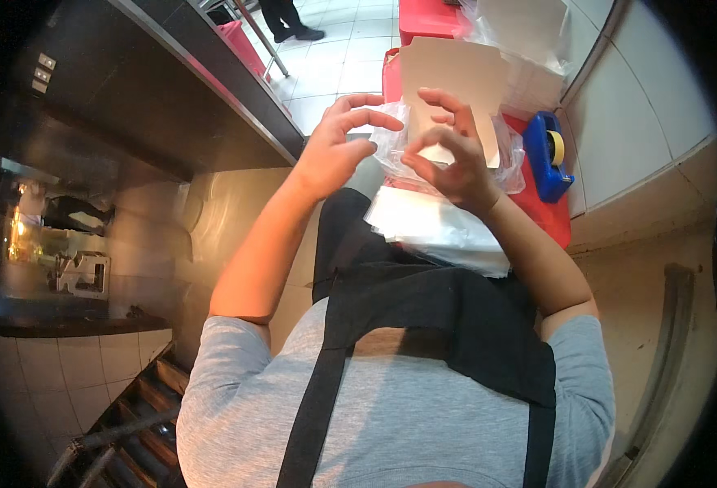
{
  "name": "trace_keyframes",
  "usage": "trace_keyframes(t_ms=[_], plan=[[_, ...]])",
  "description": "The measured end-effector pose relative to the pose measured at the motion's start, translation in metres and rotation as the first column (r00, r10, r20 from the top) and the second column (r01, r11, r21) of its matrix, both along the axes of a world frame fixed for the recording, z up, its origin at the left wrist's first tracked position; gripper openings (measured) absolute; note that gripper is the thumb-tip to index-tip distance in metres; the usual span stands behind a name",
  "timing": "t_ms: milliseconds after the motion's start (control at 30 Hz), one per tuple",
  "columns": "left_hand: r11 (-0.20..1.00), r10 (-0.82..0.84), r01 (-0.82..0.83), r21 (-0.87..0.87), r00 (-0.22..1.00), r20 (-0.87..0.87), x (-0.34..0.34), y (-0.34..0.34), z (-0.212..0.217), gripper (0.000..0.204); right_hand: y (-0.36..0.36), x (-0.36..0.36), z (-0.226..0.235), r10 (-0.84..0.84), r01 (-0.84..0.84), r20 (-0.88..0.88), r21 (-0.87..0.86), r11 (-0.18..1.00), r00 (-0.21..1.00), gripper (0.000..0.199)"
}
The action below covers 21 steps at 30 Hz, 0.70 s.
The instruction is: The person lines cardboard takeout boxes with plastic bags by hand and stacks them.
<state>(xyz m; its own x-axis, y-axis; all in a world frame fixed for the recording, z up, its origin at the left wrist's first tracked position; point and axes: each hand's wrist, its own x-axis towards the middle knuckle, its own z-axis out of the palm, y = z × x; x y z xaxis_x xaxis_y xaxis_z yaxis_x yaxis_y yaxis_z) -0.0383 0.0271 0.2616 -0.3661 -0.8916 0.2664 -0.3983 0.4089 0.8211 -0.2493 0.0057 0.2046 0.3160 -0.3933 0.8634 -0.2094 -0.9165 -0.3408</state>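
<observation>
My left hand (335,148) and my right hand (449,154) are raised in front of me over my lap. Between them they hold a clear plastic bag (399,150) with a flat beige cardboard box blank (454,77) standing in it. The right hand's fingers pinch the bag's near edge against the card. Fingertips of the left hand touch the bag's left edge. A stack of clear plastic bags (435,228) lies on my lap just below the hands.
A blue tape dispenser (549,154) sits on a red stool or crate (549,213) at right. More white packaging in plastic (529,57) lies behind it. A dark steel counter (187,89) runs along the left. A person's legs (289,20) stand far back on the tiled floor.
</observation>
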Motion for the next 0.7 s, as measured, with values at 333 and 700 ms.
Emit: trace_keyframes(t_ms=[333,700], plan=[[0.815,0.245,-0.041,-0.578,0.929,0.279,-0.020,0.018,-0.009,0.043,0.007,0.017,-0.020,-0.006,-0.727,0.749,0.646,0.234,0.663,0.050],[0.838,0.255,-0.125,-0.531,0.950,0.180,-0.028,0.009,-0.033,0.015,0.007,0.008,-0.022,-0.002,-0.802,0.802,0.597,0.002,0.597,0.047]])
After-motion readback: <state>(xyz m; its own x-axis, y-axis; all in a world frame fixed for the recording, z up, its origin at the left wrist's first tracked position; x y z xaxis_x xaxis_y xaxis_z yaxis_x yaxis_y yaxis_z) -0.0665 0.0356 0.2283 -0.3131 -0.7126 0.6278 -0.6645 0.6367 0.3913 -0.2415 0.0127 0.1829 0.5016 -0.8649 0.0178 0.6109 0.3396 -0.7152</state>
